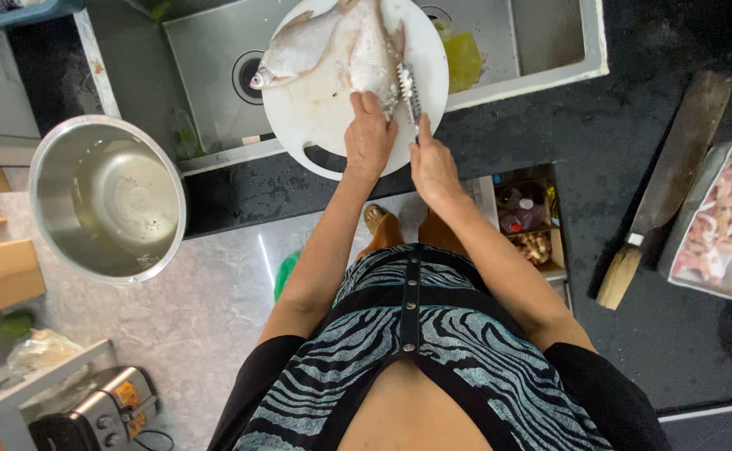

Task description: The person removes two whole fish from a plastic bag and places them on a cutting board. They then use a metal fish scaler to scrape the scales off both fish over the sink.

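Two silvery flat fish lie on a round white cutting board that rests over the edge of a steel sink. The left fish points toward the drain. My left hand presses down on the right fish near its tail end. My right hand grips the handle of a metal fish scaler, whose toothed head lies against that fish's side.
A steel sink lies behind the board. A large steel pot stands to the left. On the dark counter at right lie a cleaver with a wooden handle and a tray of raw meat pieces. A toaster sits at the lower left.
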